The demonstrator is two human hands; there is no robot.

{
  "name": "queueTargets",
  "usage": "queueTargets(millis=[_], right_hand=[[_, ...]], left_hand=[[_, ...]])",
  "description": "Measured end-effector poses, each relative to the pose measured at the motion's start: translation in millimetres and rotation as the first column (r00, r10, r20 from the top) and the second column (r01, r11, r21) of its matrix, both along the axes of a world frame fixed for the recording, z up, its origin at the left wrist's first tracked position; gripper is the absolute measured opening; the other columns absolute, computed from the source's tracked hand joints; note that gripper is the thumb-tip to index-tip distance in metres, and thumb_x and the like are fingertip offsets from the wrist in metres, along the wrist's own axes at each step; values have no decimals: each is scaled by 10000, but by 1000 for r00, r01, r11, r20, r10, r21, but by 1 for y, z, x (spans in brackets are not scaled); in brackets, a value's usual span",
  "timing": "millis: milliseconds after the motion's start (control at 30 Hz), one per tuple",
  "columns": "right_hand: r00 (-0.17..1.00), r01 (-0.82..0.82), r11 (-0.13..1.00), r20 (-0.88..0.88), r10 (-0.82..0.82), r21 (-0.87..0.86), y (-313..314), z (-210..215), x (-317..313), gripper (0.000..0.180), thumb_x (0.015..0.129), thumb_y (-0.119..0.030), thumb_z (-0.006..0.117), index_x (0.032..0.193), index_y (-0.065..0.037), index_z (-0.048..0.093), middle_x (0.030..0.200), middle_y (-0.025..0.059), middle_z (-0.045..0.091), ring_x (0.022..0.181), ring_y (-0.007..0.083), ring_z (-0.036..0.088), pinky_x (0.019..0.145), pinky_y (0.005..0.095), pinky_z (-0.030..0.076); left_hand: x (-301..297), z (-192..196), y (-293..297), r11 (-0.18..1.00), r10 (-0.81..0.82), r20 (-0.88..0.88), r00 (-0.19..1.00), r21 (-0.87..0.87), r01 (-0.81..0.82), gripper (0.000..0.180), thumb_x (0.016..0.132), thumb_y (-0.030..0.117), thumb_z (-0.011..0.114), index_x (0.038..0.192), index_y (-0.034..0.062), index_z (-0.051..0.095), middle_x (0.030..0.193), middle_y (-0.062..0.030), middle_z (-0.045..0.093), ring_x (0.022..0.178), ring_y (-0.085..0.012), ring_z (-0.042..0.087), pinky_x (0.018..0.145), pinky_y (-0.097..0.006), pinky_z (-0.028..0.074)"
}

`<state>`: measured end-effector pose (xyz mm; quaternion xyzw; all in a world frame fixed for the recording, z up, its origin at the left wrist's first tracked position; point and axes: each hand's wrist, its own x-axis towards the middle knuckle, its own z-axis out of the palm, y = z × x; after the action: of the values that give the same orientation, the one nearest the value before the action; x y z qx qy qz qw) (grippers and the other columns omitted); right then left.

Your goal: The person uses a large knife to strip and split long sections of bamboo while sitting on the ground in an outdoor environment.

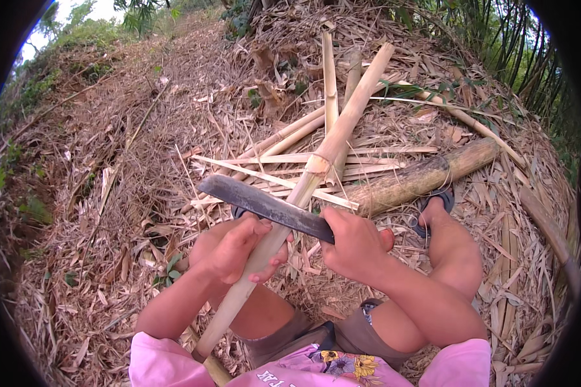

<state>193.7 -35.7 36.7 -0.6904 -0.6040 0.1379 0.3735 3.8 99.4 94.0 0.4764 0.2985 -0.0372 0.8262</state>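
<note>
A long split strip of bamboo runs from under my left arm up and away to the right, with a node ring near its middle. My left hand is closed around the strip's lower half, its thumb by the blade. Across the strip lies the dark blade of a machete, its tip pointing left. My right hand is closed in a fist at the blade's right end; the handle is hidden inside the fingers.
Past my feet lie a thick bamboo pole and several thin split strips. Another split piece stands out beyond them. A long pole curves along the right. Dry leaves cover the ground, and bamboo stems grow at the far right.
</note>
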Motion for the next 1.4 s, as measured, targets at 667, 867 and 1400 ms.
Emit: queueTargets(millis=[667, 867, 1400], right_hand=[[965, 13, 999, 263, -23, 40, 0, -4, -10, 563, 895, -600, 576, 832, -41, 568, 719, 133, 616, 553, 341, 641, 481, 426, 522], [960, 27, 999, 278, -32, 21, 7, -23, -1, 556, 895, -604, 570, 823, -52, 576, 701, 129, 626, 555, 337, 648, 480, 433, 522], [872, 108, 994, 478, -102, 14, 30, -48, 36, 553, 862, -626, 596, 764, -82, 605, 607, 136, 629, 505, 311, 646, 481, 427, 533]], left_hand=[[-5, -36, -25, 981, 151, 63, 987, -135, -142, 153, 948, 156, 477, 1053, 46, 484, 756, -32, 464, 461, -91, 411, 406, -231, 320], [-3, -51, -25, 953, 158, 110, 981, -277, -122, 132, 963, 161, 551, 1033, 65, 494, 719, 7, 440, 437, -48, 336, 382, -208, 270], [-8, -68, -46, 969, 193, -54, 980, -148, -199, 205, 1002, 228, 582, 1037, 114, 415, 671, 17, 406, 419, -53, 338, 355, -221, 239]])
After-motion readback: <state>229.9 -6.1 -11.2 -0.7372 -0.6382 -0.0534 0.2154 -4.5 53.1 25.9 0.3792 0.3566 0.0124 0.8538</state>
